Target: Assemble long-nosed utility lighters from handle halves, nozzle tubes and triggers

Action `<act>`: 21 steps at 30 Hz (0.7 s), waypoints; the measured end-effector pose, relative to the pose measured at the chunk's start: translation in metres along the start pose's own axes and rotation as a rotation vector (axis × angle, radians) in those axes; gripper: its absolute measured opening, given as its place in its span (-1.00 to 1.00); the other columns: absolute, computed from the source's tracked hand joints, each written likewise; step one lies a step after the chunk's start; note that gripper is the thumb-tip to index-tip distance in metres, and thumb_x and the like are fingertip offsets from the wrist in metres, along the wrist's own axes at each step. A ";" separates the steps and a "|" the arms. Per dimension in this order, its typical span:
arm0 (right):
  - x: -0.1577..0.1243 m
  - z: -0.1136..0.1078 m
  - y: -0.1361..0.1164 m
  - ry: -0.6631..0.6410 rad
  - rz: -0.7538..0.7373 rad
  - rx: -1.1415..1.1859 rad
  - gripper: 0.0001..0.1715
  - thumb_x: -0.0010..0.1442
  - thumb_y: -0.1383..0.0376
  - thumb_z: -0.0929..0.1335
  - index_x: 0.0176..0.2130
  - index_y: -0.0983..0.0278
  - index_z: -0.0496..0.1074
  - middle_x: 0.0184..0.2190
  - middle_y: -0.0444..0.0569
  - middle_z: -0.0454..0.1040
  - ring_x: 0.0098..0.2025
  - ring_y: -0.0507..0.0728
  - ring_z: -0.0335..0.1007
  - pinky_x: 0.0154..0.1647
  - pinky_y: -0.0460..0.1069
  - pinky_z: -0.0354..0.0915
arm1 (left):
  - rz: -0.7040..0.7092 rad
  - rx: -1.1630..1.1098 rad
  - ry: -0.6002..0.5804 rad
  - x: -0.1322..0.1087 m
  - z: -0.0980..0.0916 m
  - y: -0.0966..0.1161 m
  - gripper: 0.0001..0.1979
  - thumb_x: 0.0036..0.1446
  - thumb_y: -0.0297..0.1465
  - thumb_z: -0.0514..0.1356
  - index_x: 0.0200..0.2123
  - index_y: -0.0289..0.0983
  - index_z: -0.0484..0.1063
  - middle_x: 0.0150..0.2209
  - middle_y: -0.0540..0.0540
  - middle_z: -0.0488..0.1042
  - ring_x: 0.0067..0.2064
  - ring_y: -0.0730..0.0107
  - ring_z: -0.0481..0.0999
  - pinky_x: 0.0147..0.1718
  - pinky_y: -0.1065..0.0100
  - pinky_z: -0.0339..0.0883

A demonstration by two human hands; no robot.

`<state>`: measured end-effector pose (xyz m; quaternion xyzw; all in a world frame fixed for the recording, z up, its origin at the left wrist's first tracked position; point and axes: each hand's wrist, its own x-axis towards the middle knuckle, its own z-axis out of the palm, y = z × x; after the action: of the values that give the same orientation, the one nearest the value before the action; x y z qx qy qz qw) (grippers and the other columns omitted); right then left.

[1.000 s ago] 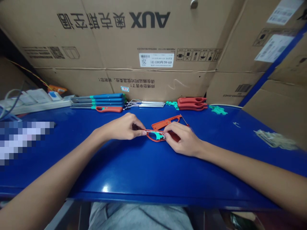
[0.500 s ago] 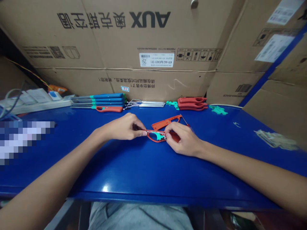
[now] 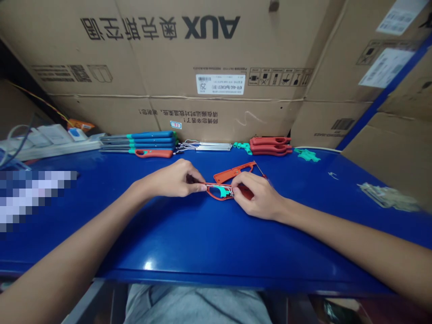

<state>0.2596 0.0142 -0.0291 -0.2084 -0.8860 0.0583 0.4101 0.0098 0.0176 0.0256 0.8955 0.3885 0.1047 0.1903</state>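
Between my hands, just above the blue table, is a red lighter handle shell [image 3: 216, 198] with a green trigger [image 3: 222, 192] and white wires [image 3: 231, 192] inside it. My left hand [image 3: 180, 179] pinches the shell's left end between thumb and fingertips. At its right part, the closed fingers of my right hand [image 3: 255, 194] grip the shell near the wires and hide some of it. Right behind lies another red shell half [image 3: 229, 173], its inner side up. A thin screwdriver [image 3: 260, 169] lies beside that half, partly hidden behind my right hand.
Along the back stand stacked blue-handled lighters [image 3: 151, 140], metal rods with wires [image 3: 214, 146], red shells [image 3: 270, 146] and green triggers [image 3: 307, 155]. A power strip [image 3: 57, 146] is at left, a clear bag [image 3: 388, 196] at right. Cardboard [image 3: 162, 85] walls off the back.
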 end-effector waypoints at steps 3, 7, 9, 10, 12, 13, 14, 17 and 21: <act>0.000 0.000 0.000 -0.004 0.002 0.000 -0.90 0.19 0.44 0.26 -0.35 0.30 0.34 -0.44 -0.02 0.46 -0.42 0.07 0.35 -0.38 -0.02 0.31 | -0.005 -0.014 0.000 0.000 0.000 0.000 -0.71 0.16 -0.24 0.19 -0.31 -0.32 0.63 -0.39 -0.13 0.62 -0.47 0.42 0.45 -0.48 0.45 0.22; 0.000 0.000 0.001 0.002 -0.012 -0.005 -0.88 0.21 0.44 0.25 -0.34 0.30 0.35 -0.43 -0.02 0.46 -0.41 0.07 0.36 -0.37 -0.02 0.32 | 0.015 -0.032 0.017 0.000 0.001 -0.001 -0.71 0.15 -0.23 0.20 -0.32 -0.32 0.63 -0.44 -0.10 0.61 -0.48 0.43 0.44 -0.49 0.46 0.22; 0.000 0.000 0.001 0.006 -0.011 -0.005 -0.88 0.21 0.43 0.25 -0.34 0.29 0.34 -0.43 -0.03 0.45 -0.41 0.06 0.35 -0.38 -0.02 0.31 | 0.029 -0.038 0.025 0.000 0.001 -0.001 -0.70 0.15 -0.23 0.20 -0.33 -0.32 0.63 -0.47 -0.08 0.59 -0.49 0.44 0.43 -0.50 0.47 0.21; 0.000 0.000 0.001 0.006 -0.007 -0.004 -0.89 0.21 0.43 0.25 -0.34 0.29 0.34 -0.44 -0.04 0.45 -0.42 0.06 0.35 -0.39 -0.03 0.31 | 0.033 -0.040 0.026 0.000 0.001 -0.001 -0.70 0.15 -0.23 0.20 -0.33 -0.32 0.63 -0.48 -0.08 0.59 -0.49 0.44 0.43 -0.51 0.47 0.21; 0.000 0.000 0.001 0.005 -0.005 -0.005 -0.89 0.20 0.43 0.25 -0.35 0.29 0.33 -0.45 -0.04 0.44 -0.43 0.05 0.34 -0.40 -0.03 0.30 | 0.034 -0.043 0.027 0.000 0.001 0.000 -0.71 0.15 -0.23 0.20 -0.34 -0.32 0.63 -0.48 -0.09 0.59 -0.49 0.45 0.43 -0.51 0.48 0.21; 0.000 0.000 0.001 0.006 -0.007 -0.008 -0.89 0.20 0.43 0.25 -0.35 0.29 0.33 -0.45 -0.04 0.44 -0.43 0.05 0.34 -0.40 -0.03 0.30 | 0.030 -0.042 0.026 0.000 0.001 0.000 -0.71 0.14 -0.24 0.20 -0.34 -0.33 0.63 -0.47 -0.09 0.59 -0.49 0.45 0.43 -0.51 0.48 0.20; 0.000 0.000 0.001 0.010 -0.011 -0.013 -0.89 0.19 0.44 0.25 -0.36 0.29 0.33 -0.45 -0.04 0.44 -0.43 0.06 0.34 -0.40 -0.03 0.31 | 0.025 -0.039 0.023 0.000 0.000 0.000 -0.71 0.14 -0.24 0.20 -0.34 -0.32 0.63 -0.47 -0.09 0.59 -0.49 0.45 0.43 -0.51 0.48 0.20; 0.000 0.001 0.001 0.020 -0.028 -0.025 -0.91 0.18 0.43 0.26 -0.34 0.29 0.34 -0.44 -0.03 0.46 -0.42 0.06 0.36 -0.40 -0.03 0.32 | 0.015 -0.027 0.021 0.000 0.000 -0.001 -0.73 0.14 -0.24 0.21 -0.33 -0.30 0.63 -0.46 -0.07 0.59 -0.49 0.44 0.45 -0.51 0.48 0.20; 0.000 0.000 0.000 0.007 -0.018 -0.032 -0.92 0.15 0.42 0.28 -0.30 0.29 0.36 -0.40 -0.01 0.49 -0.39 0.09 0.40 -0.36 0.00 0.36 | 0.013 -0.017 0.021 0.000 -0.001 -0.002 -0.74 0.14 -0.24 0.21 -0.31 -0.29 0.64 -0.45 -0.06 0.60 -0.47 0.42 0.46 -0.49 0.47 0.23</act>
<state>0.2595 0.0141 -0.0290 -0.2071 -0.8872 0.0397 0.4103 0.0081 0.0187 0.0259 0.8952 0.3836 0.1188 0.1933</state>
